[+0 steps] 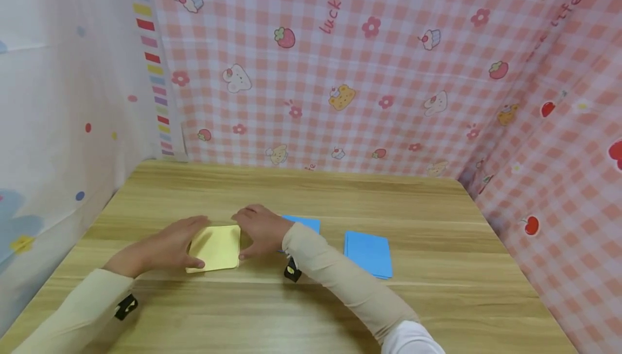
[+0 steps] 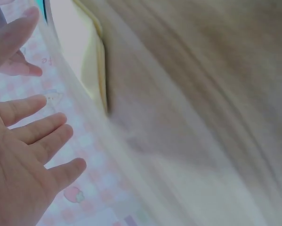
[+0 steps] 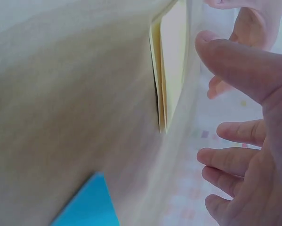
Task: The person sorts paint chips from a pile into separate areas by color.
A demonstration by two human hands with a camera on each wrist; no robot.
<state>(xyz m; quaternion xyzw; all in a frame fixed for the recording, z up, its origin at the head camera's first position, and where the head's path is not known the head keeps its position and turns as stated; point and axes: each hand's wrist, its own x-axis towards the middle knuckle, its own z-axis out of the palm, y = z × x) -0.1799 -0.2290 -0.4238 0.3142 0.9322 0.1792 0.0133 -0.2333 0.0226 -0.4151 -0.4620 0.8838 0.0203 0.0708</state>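
Note:
A thin stack of yellow square sheets [image 1: 216,248] with rounded corners lies flat on the table, between the two hands. On its left is my left hand [image 1: 171,243], thumb by the near left corner and fingers spread past the far left one. My right hand [image 1: 264,231] is at the stack's right edge, its thumb near the lower right corner. In the left wrist view the left hand [image 2: 25,160] has its fingers apart and holds nothing. The right wrist view shows the right hand [image 3: 253,169] with fingers loosely extended beside the layered yellow edge [image 3: 163,89].
One stack of blue square sheets [image 1: 306,224] sits partly hidden behind the right hand and sleeve. Another blue stack [image 1: 370,254] lies further right on the wood-grain table [image 1: 437,300]. Printed cloth [image 1: 311,68] hangs at the back and both sides.

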